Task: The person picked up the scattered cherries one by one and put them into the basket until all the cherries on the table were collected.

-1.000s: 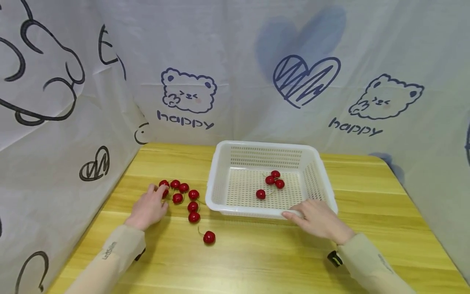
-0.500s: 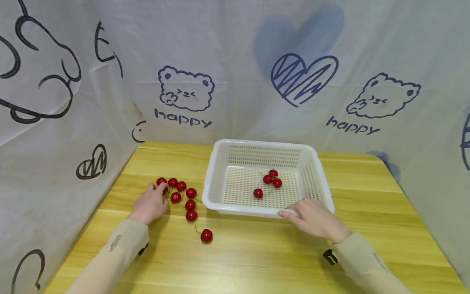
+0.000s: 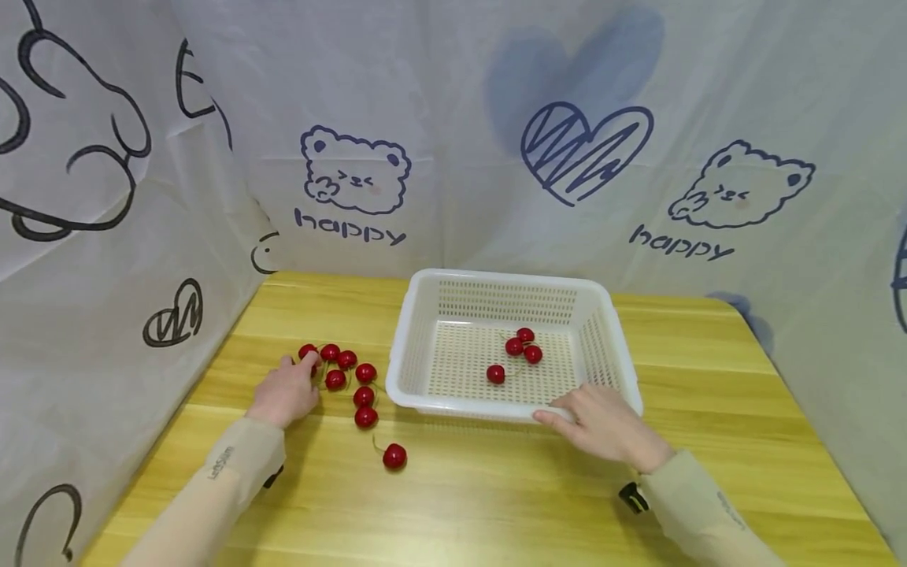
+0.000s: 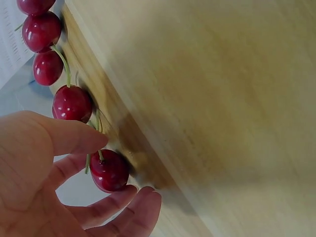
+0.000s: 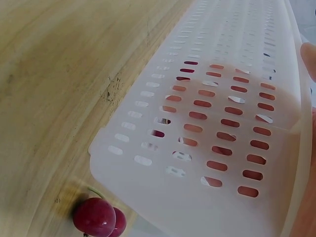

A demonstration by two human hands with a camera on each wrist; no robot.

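In the head view my left hand (image 3: 286, 391) is among the loose cherries on the left. The left wrist view shows its fingers curved round a cherry (image 4: 109, 171), the thumb lying across its stem; how firm the hold is cannot be seen. Another cherry (image 4: 72, 103) lies just beyond the thumb. My right hand (image 3: 602, 421) grips the near rim of a white perforated plastic basket (image 3: 460, 406), thumb on top and fingers inside. In the right wrist view those fingers show through the slots of the basket wall (image 5: 148, 197). Several cherries (image 3: 514, 346) lie inside the basket.
Several loose cherries (image 3: 364, 396) lie left of the basket on the wooden table (image 3: 482, 504), and one cherry (image 3: 394, 457) sits apart, nearer the front. White printed cloth (image 3: 453, 142) hangs behind and at the sides.
The head view has shifted slightly. My left hand stays at the same cherries with barely any movement, and the right hand keeps its grip on the basket rim.
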